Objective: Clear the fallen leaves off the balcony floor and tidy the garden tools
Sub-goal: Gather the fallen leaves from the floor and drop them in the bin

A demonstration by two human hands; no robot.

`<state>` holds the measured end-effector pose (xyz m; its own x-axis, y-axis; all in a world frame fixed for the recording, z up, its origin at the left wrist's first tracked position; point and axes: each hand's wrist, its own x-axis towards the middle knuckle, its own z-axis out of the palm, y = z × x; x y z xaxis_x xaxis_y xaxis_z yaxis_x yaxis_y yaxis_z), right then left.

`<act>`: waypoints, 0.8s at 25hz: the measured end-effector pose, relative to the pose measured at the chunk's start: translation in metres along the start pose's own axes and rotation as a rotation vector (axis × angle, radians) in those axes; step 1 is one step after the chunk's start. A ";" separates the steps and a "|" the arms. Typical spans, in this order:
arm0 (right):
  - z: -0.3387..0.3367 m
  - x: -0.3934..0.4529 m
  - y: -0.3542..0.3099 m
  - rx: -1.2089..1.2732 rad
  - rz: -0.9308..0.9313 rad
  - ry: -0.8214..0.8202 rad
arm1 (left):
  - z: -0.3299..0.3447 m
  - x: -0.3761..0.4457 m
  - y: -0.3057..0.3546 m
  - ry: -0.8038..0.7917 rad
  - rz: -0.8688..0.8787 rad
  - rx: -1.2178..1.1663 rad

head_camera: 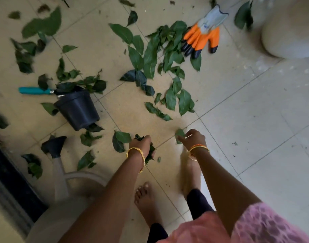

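Observation:
Green leaves (150, 55) lie scattered over the beige tiled floor (246, 111). My left hand (143, 144) grips a bunch of leaves (151, 154) low over the tiles. My right hand (194, 137) pinches a single leaf (179, 135) that touches the floor. An orange and grey garden glove (202, 34) lies at the far right of the leaf pile. A teal-handled hand tool (34, 90) lies at the left, its head hidden under leaves. A black plastic pot (78, 109) lies tipped on its side beside that tool.
A pale watering can (62, 181) with a black spout head stands at the lower left, next to a dark door track (8, 183). A large white planter (290, 32) fills the top right corner. My bare feet (146, 199) stand on the tiles below my hands.

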<state>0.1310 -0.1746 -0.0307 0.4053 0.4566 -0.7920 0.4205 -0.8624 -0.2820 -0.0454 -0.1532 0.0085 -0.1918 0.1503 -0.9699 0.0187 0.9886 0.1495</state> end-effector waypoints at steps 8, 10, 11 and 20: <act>0.056 0.044 0.009 -0.344 -0.188 0.028 | 0.009 0.037 0.027 0.015 -0.060 0.015; 0.046 0.046 0.002 -0.205 -0.189 0.044 | 0.021 0.040 0.028 -0.005 -0.090 -0.010; 0.038 0.050 -0.005 -0.127 -0.212 0.084 | 0.026 0.041 0.029 -0.009 -0.091 -0.016; 0.011 0.108 -0.065 -0.225 -0.180 0.285 | 0.055 0.055 0.050 -0.054 -0.058 -0.040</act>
<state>0.1382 -0.0712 -0.1040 0.5047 0.6655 -0.5499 0.6593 -0.7083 -0.2521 -0.0009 -0.0945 -0.0482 -0.1378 0.0940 -0.9860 -0.0301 0.9946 0.0990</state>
